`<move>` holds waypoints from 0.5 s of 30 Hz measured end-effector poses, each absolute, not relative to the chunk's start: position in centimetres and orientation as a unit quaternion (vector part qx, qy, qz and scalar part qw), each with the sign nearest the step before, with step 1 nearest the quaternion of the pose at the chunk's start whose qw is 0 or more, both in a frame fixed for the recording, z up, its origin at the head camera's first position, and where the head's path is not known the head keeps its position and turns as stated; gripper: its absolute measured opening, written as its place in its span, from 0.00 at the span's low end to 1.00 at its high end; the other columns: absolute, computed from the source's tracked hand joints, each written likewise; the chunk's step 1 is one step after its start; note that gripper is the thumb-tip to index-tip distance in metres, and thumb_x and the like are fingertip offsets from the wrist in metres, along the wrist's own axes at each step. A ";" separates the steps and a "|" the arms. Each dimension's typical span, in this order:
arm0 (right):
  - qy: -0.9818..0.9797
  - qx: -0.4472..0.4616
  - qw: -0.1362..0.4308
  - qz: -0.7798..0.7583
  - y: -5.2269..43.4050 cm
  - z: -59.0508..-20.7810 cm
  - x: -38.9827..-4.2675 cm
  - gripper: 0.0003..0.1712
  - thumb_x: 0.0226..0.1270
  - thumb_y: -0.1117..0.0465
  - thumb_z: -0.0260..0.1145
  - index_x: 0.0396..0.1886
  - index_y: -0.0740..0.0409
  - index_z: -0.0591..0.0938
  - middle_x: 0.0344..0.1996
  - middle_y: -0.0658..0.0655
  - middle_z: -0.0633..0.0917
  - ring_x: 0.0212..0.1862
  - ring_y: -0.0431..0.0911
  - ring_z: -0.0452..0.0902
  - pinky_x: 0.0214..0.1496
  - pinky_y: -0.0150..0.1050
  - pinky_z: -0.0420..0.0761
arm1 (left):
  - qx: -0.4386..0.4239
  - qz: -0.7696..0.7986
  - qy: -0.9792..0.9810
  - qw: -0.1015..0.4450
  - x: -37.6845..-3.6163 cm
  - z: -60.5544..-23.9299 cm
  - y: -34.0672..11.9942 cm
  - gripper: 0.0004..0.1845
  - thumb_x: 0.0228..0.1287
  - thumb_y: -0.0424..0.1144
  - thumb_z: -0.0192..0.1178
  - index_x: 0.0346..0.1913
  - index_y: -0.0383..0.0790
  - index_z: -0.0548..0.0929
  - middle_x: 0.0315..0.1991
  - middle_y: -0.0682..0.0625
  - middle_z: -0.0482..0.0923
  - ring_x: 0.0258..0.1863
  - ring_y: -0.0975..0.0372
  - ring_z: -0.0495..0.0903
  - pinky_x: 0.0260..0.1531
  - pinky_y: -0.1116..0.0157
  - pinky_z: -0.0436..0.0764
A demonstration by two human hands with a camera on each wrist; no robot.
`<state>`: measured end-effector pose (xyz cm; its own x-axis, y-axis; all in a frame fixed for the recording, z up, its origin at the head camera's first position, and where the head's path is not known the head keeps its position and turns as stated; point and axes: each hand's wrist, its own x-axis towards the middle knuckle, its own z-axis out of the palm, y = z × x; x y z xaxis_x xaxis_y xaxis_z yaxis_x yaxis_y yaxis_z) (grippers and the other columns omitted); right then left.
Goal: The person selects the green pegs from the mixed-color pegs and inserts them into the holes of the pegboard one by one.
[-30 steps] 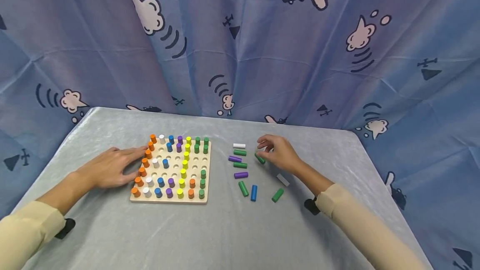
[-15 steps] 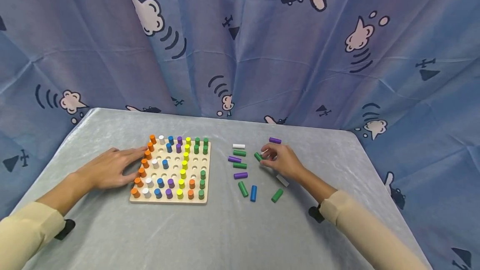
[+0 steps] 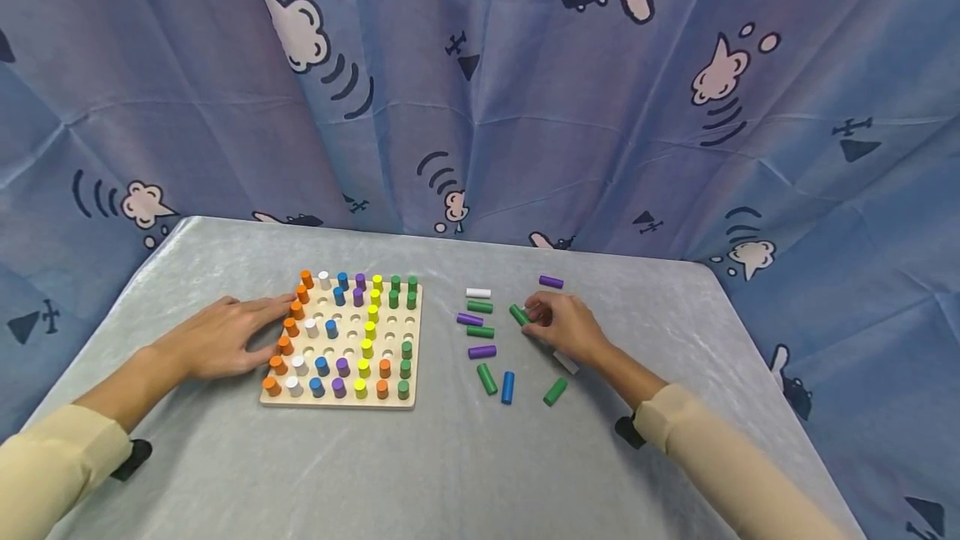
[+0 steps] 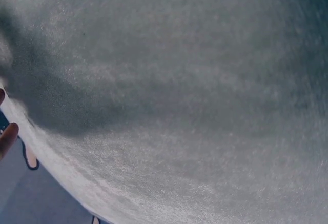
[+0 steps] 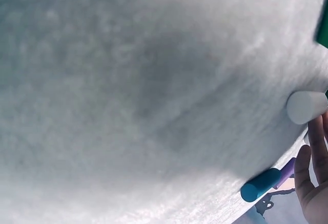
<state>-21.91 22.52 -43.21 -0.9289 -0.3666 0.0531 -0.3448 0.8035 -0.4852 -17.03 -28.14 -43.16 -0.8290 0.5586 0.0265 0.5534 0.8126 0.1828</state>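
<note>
My left hand [image 3: 221, 338] lies flat at the left side of a wooden pegboard [image 3: 415, 373], its straight index finger and thumb at the board's edge. Coloured pegs stand in rows there, among them an orange peg [image 3: 272, 386] and a yellow peg [image 3: 367, 348]. On the right, my right hand [image 3: 567, 325] is low over the cloth, thumb and index fingertip at the near end of a lying green peg [image 3: 517, 313], which they seem to pinch. Below that hand lies a white peg [image 3: 565, 362], partly covered; the right wrist view shows a white peg [image 5: 302, 107] near the fingers [image 5: 303, 168].
Between board and right hand lie several loose pegs, including a white peg [image 3: 478, 293], a purple peg [image 3: 482, 352] and a blue peg [image 3: 507, 387]. Another purple peg [image 3: 551, 282] lies behind the right hand. A patterned curtain [image 3: 480, 90] hangs beyond the table.
My right hand has drawn back to the right, uncovering the purple peg behind it, then returned slightly left to the green peg's near end. The left hand stays in place.
</note>
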 end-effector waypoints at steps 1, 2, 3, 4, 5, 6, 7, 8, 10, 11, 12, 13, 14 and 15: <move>0.950 -0.188 0.020 -0.250 22.5 -43.3 -21.9 0.15 0.57 0.62 0.77 0.43 0.59 0.85 0.33 0.50 0.86 0.36 0.42 0.81 0.41 0.43 0.81 | 0.293 0.092 0.952 0.015 -17.0 -43.1 -28.1 0.35 0.67 0.51 0.60 0.70 0.32 0.70 0.67 0.37 0.72 0.62 0.44 0.75 0.53 0.41 0.73; 0.950 -0.188 0.019 -0.250 22.5 -43.3 -21.9 0.15 0.56 0.63 0.77 0.44 0.59 0.85 0.32 0.50 0.86 0.36 0.42 0.81 0.41 0.43 0.81 | 0.293 0.092 0.952 0.016 -17.0 -43.1 -28.1 0.35 0.67 0.52 0.60 0.70 0.32 0.70 0.67 0.37 0.72 0.62 0.44 0.75 0.53 0.41 0.73; 0.950 -0.187 0.019 -0.249 22.5 -43.3 -21.9 0.16 0.56 0.63 0.77 0.44 0.59 0.85 0.32 0.50 0.86 0.36 0.42 0.81 0.41 0.43 0.81 | 0.293 0.092 0.952 0.017 -17.0 -43.1 -28.1 0.35 0.67 0.52 0.59 0.70 0.32 0.70 0.67 0.37 0.72 0.62 0.44 0.75 0.53 0.41 0.73; 0.951 -0.186 0.018 -0.248 22.5 -43.3 -21.9 0.16 0.56 0.63 0.77 0.44 0.59 0.85 0.32 0.50 0.86 0.36 0.42 0.81 0.41 0.43 0.81 | 0.293 0.091 0.952 0.018 -17.0 -43.1 -28.1 0.35 0.68 0.53 0.59 0.70 0.33 0.70 0.67 0.37 0.71 0.62 0.44 0.75 0.52 0.41 0.73; 0.951 -0.185 0.018 -0.247 22.4 -43.3 -21.9 0.16 0.56 0.63 0.77 0.44 0.59 0.85 0.32 0.50 0.86 0.35 0.42 0.81 0.40 0.43 0.81 | 0.292 0.091 0.952 0.019 -17.0 -43.1 -28.1 0.36 0.68 0.53 0.59 0.70 0.33 0.70 0.68 0.37 0.71 0.62 0.44 0.75 0.52 0.41 0.73; 0.952 -0.183 0.019 -0.246 22.4 -43.3 -21.9 0.16 0.56 0.63 0.77 0.44 0.59 0.85 0.32 0.50 0.86 0.35 0.42 0.81 0.41 0.43 0.81 | 0.292 0.091 0.952 0.020 -17.0 -43.1 -28.1 0.36 0.68 0.53 0.59 0.70 0.33 0.70 0.68 0.37 0.71 0.63 0.44 0.75 0.52 0.41 0.73; 0.952 -0.181 0.020 -0.245 22.4 -43.3 -21.9 0.16 0.57 0.63 0.77 0.44 0.59 0.85 0.32 0.50 0.86 0.35 0.42 0.81 0.41 0.43 0.81 | 0.292 0.091 0.952 0.020 -17.0 -43.1 -28.1 0.36 0.68 0.53 0.59 0.70 0.33 0.70 0.68 0.37 0.71 0.63 0.44 0.75 0.52 0.41 0.73; 0.953 -0.180 0.022 -0.244 22.4 -43.2 -21.9 0.16 0.57 0.63 0.77 0.44 0.59 0.85 0.32 0.50 0.86 0.36 0.42 0.81 0.41 0.43 0.81 | 0.291 0.091 0.952 0.019 -17.0 -43.1 -28.1 0.36 0.68 0.53 0.59 0.70 0.33 0.70 0.68 0.38 0.71 0.63 0.44 0.75 0.53 0.41 0.73; 0.954 -0.176 0.026 -0.243 22.3 -43.1 -21.9 0.16 0.58 0.63 0.76 0.45 0.59 0.84 0.33 0.50 0.86 0.36 0.42 0.80 0.41 0.42 0.81 | 0.292 0.091 0.952 0.017 -17.0 -43.2 -28.1 0.35 0.68 0.53 0.59 0.70 0.33 0.70 0.68 0.38 0.71 0.63 0.44 0.75 0.53 0.41 0.73; 0.954 -0.175 0.027 -0.244 22.3 -43.0 -21.9 0.16 0.58 0.63 0.76 0.46 0.59 0.84 0.33 0.50 0.86 0.36 0.42 0.80 0.41 0.42 0.81 | 0.292 0.092 0.952 0.016 -17.0 -43.2 -28.1 0.35 0.68 0.52 0.59 0.70 0.33 0.70 0.68 0.38 0.71 0.63 0.44 0.75 0.53 0.41 0.73; 0.954 -0.174 0.028 -0.245 22.3 -42.9 -21.9 0.16 0.58 0.63 0.76 0.46 0.59 0.84 0.33 0.50 0.87 0.36 0.42 0.80 0.41 0.42 0.80 | 0.292 0.091 0.952 0.015 -17.0 -43.2 -28.1 0.35 0.68 0.52 0.59 0.70 0.33 0.70 0.68 0.38 0.71 0.63 0.44 0.75 0.53 0.41 0.73; 0.953 -0.173 0.028 -0.246 22.3 -42.8 -21.9 0.16 0.59 0.64 0.75 0.46 0.59 0.84 0.34 0.50 0.87 0.36 0.43 0.80 0.40 0.43 0.80 | 0.292 0.091 0.952 0.015 -17.0 -43.2 -28.1 0.35 0.68 0.52 0.59 0.70 0.33 0.70 0.68 0.38 0.71 0.63 0.44 0.75 0.53 0.41 0.73; 0.952 -0.174 0.028 -0.249 22.3 -42.6 -21.8 0.16 0.59 0.64 0.75 0.47 0.60 0.84 0.34 0.51 0.87 0.36 0.43 0.81 0.40 0.43 0.80 | 0.292 0.091 0.952 0.016 -17.0 -43.2 -28.1 0.35 0.68 0.53 0.59 0.70 0.33 0.70 0.68 0.38 0.71 0.63 0.44 0.75 0.53 0.41 0.73; 0.952 -0.175 0.028 -0.252 22.4 -42.5 -21.8 0.16 0.60 0.65 0.74 0.47 0.60 0.84 0.34 0.51 0.87 0.36 0.43 0.81 0.40 0.43 0.80 | 0.292 0.091 0.952 0.018 -17.0 -43.2 -28.1 0.35 0.68 0.53 0.59 0.70 0.33 0.70 0.68 0.38 0.71 0.62 0.44 0.75 0.53 0.41 0.73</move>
<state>-21.82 22.36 -42.48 -0.9375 -0.3464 0.0343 -0.3181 0.8124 -0.4887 -17.00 -28.10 -43.18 -0.8291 0.5587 0.0198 0.5523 0.8131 0.1841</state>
